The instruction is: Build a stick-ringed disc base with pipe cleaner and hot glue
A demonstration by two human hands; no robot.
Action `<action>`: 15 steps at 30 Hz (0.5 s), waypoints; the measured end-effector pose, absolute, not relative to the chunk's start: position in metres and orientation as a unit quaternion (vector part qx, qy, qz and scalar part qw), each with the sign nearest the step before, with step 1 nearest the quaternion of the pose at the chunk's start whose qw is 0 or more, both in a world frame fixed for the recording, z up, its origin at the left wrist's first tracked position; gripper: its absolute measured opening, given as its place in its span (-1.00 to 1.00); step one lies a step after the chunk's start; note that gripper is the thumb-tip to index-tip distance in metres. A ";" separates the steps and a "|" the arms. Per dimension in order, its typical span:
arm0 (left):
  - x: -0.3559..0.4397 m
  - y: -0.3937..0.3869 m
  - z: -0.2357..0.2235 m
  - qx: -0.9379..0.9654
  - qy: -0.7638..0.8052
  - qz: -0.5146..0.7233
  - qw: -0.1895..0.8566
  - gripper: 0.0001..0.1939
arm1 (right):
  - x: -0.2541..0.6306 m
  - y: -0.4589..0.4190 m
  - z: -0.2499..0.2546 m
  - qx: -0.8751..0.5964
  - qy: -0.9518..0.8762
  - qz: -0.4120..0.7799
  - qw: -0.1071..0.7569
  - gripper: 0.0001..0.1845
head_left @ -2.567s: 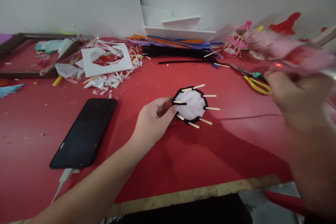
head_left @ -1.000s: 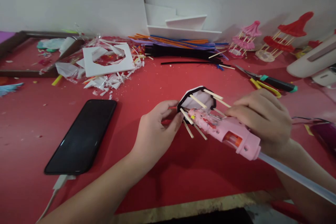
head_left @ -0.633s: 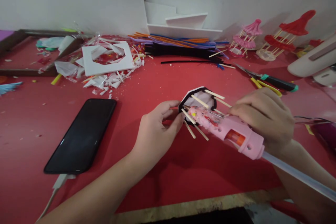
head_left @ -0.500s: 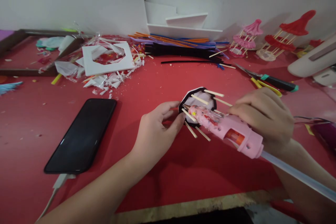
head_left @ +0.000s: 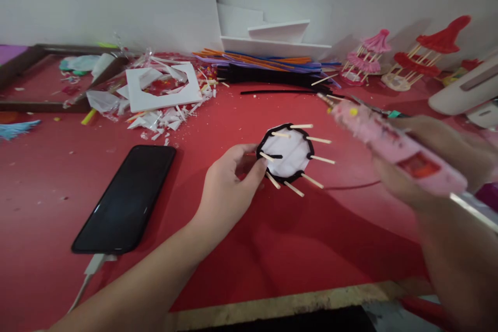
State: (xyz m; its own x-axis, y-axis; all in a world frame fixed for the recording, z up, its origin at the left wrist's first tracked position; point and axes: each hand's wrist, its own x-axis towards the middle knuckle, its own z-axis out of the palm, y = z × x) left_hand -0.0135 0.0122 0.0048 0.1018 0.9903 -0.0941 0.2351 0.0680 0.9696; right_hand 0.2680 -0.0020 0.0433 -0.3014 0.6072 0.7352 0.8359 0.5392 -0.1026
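Observation:
A white disc [head_left: 290,153] edged with black pipe cleaner has several thin wooden sticks standing out from its rim. My left hand [head_left: 229,176] pinches its left edge between thumb and fingers, holding it tilted just over the red table. A short black end of the pipe cleaner lies inward across the disc. My right hand [head_left: 431,150], blurred by motion, is wrapped round a pink hot glue gun [head_left: 397,148], whose nozzle points up and left, apart from the disc. A clear glue stick [head_left: 474,212] sticks out of its back end.
A black phone [head_left: 124,199] on a cable lies left. Behind are foam scraps [head_left: 163,88], a pile of pipe cleaners [head_left: 268,70], pliers [head_left: 395,113] partly hidden by the glue gun, and pink [head_left: 365,57] and red [head_left: 422,54] stick towers. The table's front edge [head_left: 288,303] is near.
The glue gun's nozzle was at the disc's left rim; my right hand has since lifted it away up and right. My left hand has turned the disc to face upward more.

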 end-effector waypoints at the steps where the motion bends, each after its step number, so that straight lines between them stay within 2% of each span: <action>1: -0.014 0.013 0.004 0.548 0.544 0.397 0.496 -0.69 | 0.279 0.001 0.044 -0.473 -0.789 -0.162 0.357 -0.73; 4: -0.014 0.014 0.004 0.506 0.537 0.415 0.533 -0.67 | 0.316 0.013 0.035 -0.500 -0.840 -0.128 0.164 -0.75; 6: -0.013 0.014 0.004 0.493 0.534 0.423 0.542 -0.66 | 0.337 0.019 0.022 -0.513 -0.843 -0.124 0.108 -0.81; 8: -0.012 0.014 0.005 0.493 0.529 0.426 0.544 -0.67 | 0.349 0.022 0.011 -0.516 -0.845 -0.119 0.079 -0.74; 12: -0.012 0.013 0.004 0.528 0.531 0.414 0.517 -0.73 | 0.330 0.017 0.022 -0.532 -0.817 -0.189 0.117 -0.73; 15: -0.010 0.011 0.004 0.565 0.532 0.409 0.480 -0.79 | 0.282 0.001 0.049 -0.534 -0.787 -0.190 0.245 -0.81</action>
